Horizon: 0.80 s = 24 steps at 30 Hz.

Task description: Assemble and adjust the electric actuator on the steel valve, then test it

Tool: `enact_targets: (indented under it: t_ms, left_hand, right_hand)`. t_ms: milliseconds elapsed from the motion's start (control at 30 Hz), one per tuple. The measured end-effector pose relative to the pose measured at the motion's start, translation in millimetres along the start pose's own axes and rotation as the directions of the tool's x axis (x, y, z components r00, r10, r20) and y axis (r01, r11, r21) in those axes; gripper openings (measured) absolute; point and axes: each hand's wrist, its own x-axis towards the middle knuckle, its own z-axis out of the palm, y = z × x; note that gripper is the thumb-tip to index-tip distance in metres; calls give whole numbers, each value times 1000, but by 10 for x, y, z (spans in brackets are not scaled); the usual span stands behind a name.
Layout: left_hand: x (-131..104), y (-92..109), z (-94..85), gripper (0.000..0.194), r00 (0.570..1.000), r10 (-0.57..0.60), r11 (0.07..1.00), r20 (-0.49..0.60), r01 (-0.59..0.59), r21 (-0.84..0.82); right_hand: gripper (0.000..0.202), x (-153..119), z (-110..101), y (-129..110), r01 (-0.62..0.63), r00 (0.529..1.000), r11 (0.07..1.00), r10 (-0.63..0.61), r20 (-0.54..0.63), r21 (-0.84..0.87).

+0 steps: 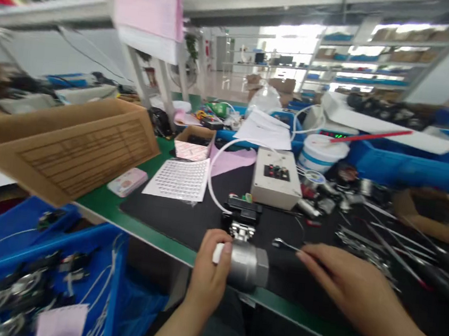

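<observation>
Both hands work at the counter's (154,225) near edge: the left hand (210,273) grips a grey metal cylinder (248,265), while the right hand's (346,287) loosely curled fingers (311,256) rest by a small steel spanner (285,244).

Green-edged bench (100,204) w/ black mat (187,217), on it beige control box (276,178), clear blister sheet (179,179), pink pack (127,181), cardboard box (66,146), loose metal tools (377,240), white tub (322,151).
</observation>
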Motion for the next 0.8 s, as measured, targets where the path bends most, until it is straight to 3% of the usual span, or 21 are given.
enact_targets:
  t_ms: [67, 233, 433, 633, 700, 800]
  left_hand:
    - [12, -87, -8, 17, 999, 20, 1000, 27, -20, 22]
    - [20, -143, -38, 15, 996, 74, 993, 43, -77, 94]
    - [17, -126, -20, 17, 993, 118, 983, 21, -119, 143]
    - [-2, -93, 18, 16, 996, 92, 989, -6, -90, 114]
    - [-16, -74, 32, 16, 998, 53, 994, -22, -51, 95]
    - [-32, -60, 27, 17, 998, 57, 995, -10, -56, 80]
  right_hand:
    - [38, 81, -69, -80, -1, 995, 997, 9, 100, -74]
    - [14, 416, -157, -308, 56, 978, 979, -14, 209, -194]
    - [18, 743, -271, -472, 167, 955, 952, -91, 283, -258]
    - [10, 1010, -446, -786, 228, 884, 935, -82, 461, -271]
    - [10, 1016, -426, -798, 246, 882, 930, -98, 460, -274]
    - [14, 908, -300, -640, 326, 921, 905, -239, 306, -274]
